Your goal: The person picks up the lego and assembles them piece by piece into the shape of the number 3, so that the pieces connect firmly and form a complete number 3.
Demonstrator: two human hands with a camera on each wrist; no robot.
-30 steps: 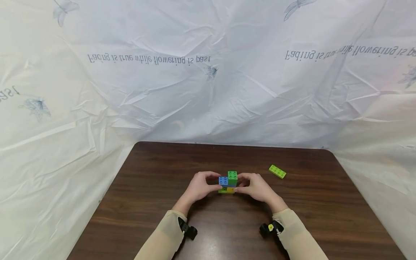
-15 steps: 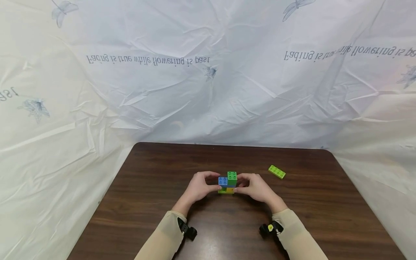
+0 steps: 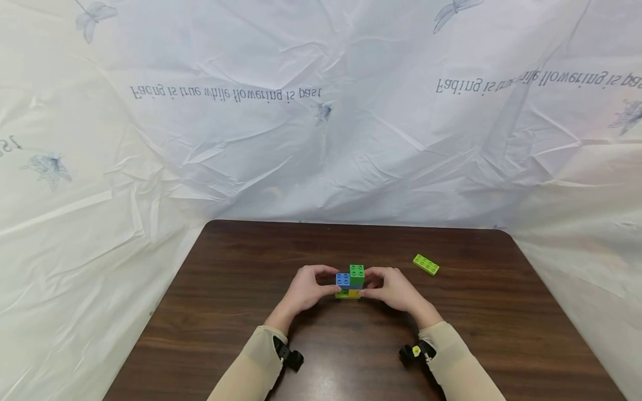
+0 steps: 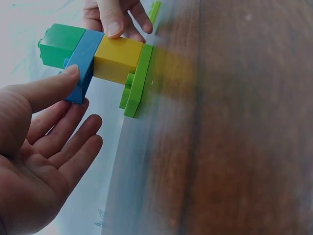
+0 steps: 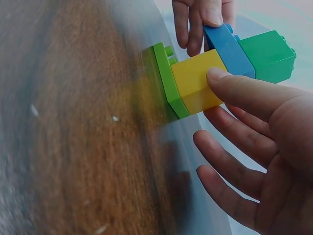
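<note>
Between the two hands stands a small stack of toy building bricks near the middle of the table. At its bottom is a light green plate (image 4: pixel 141 81), with a yellow brick (image 5: pixel 195 81) on the plate's right part. A blue brick (image 3: pixel 343 279) spans above the yellow one, overhanging to the left, and a green brick (image 3: pixel 356 273) sits on the blue one's right half. My left hand (image 3: pixel 308 287) pinches the blue brick's left end between thumb and fingers. From the other side my right hand (image 3: pixel 396 288) pinches the yellow brick, its thumb on the front face.
A loose light green plate (image 3: pixel 426 264) with studs up lies to the right, beyond the right hand. Dark wood tabletop (image 3: pixel 241 312) surrounds the stack. White printed sheeting (image 3: pixel 321 167) hangs behind the table and at both sides.
</note>
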